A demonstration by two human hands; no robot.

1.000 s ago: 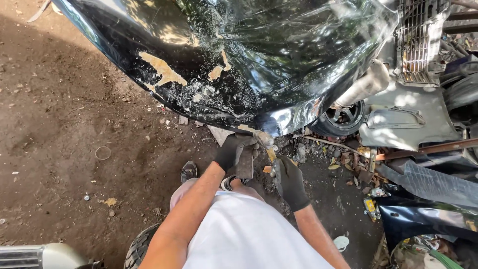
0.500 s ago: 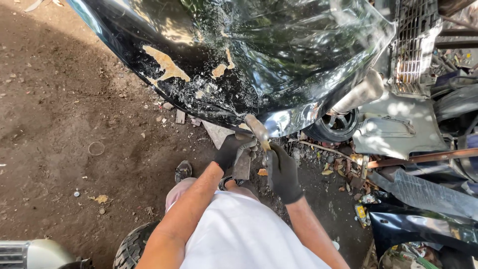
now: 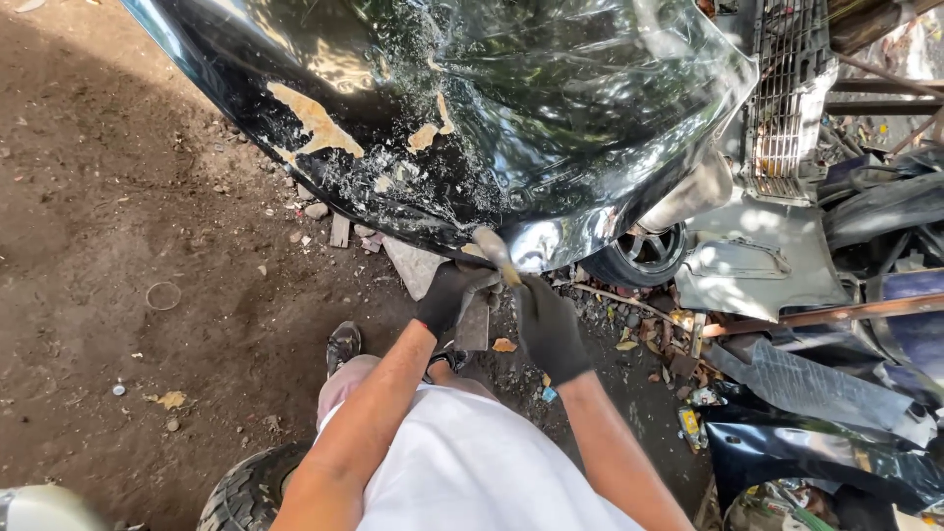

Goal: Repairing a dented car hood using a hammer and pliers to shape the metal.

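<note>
A crumpled black car body panel (image 3: 511, 108) with chipped paint patches hangs over the dirt in front of me. Both my hands wear black gloves and sit just under its lower edge. My left hand (image 3: 444, 295) grips a flat grey metal piece (image 3: 476, 323) that points down. My right hand (image 3: 551, 329) is closed on a tool with a pale, blurred shaft (image 3: 495, 254) that slants up to the panel's rim. The two hands are almost touching. My shoe (image 3: 342, 344) rests on the ground below the left hand.
A small wheel (image 3: 644, 254) and a grille (image 3: 787, 98) lie to the right among piled scrap parts and a rusty bar (image 3: 836, 315). A tyre (image 3: 246, 492) sits by my left leg. Stones, leaves and a wire ring (image 3: 163, 295) dot the dirt at left.
My right hand has moved up and left beside my left hand, and the tool it holds has swung up against the panel's lower edge. The left hand has stayed put.
</note>
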